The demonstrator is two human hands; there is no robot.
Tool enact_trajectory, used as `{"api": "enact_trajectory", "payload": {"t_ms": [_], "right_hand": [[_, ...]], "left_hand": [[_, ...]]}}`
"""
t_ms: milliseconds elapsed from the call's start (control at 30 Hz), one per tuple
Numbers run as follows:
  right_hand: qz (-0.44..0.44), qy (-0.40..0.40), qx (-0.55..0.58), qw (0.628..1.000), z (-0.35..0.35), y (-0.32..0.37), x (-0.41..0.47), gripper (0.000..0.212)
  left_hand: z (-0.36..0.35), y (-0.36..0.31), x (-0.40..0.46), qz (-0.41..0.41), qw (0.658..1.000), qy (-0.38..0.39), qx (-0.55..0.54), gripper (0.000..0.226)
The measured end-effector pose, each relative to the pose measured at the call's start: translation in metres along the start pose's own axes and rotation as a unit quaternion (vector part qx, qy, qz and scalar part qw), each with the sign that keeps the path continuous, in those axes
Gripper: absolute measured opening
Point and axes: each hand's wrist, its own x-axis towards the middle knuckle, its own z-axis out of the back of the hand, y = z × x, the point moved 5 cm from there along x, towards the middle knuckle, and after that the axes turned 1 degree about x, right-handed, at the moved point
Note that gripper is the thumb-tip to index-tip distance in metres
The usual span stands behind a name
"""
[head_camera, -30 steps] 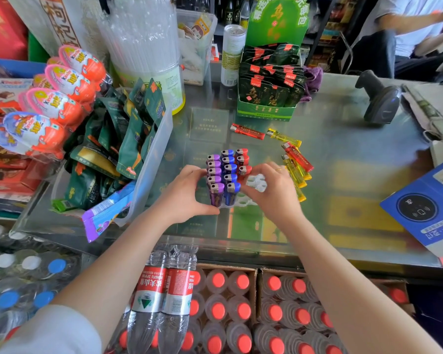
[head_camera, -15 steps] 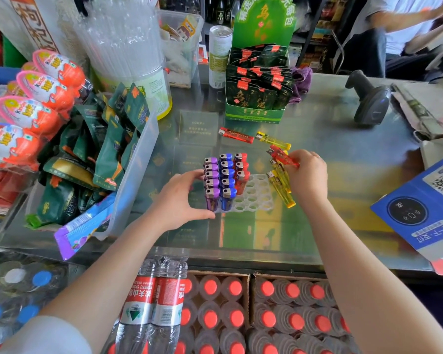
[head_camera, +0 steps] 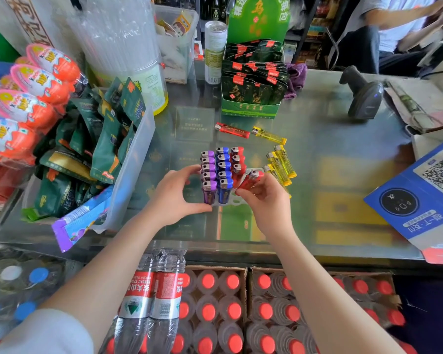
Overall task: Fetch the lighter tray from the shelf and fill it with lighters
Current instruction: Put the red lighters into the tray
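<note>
1. Now the left hand [head_camera: 175, 198] grips the lighter tray [head_camera: 232, 200] on the glass counter [head_camera: 343, 154].
2. Meanwhile the right hand [head_camera: 264, 200] pinches a red lighter [head_camera: 251, 178], tilted over the tray's red row.

At a shop's glass counter [head_camera: 330, 190], a person's left hand [head_camera: 174, 195] grips the near left corner of a white lighter tray [head_camera: 232, 201] holding upright purple, blue and red lighters, while the right hand [head_camera: 266, 200] holds a tilted red lighter [head_camera: 251, 178] beside them; yellow lighters [head_camera: 281, 164] lie just right.
</note>
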Motion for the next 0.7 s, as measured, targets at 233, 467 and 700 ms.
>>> {"api": "enact_trajectory", "payload": {"t_ms": [233, 467, 700], "right_hand": [[0.029, 0.014, -0.047, 0.998, -0.009, 0.009, 0.005, 0.02], [0.061, 0.034, -0.131, 0.989, -0.003, 0.011, 0.013, 0.018], [0.117, 0.083, -0.253, 0.957, -0.008, 0.013, 0.018, 0.019]], "left_hand": [[-0.001, 0.001, 0.0, -0.008, 1.0, 0.002, 0.003, 0.082], [-0.001, 0.001, -0.002, -0.014, 1.0, -0.001, 0.012, 0.082], [-0.002, 0.003, -0.001, -0.006, 1.0, 0.003, 0.018, 0.082]]}}
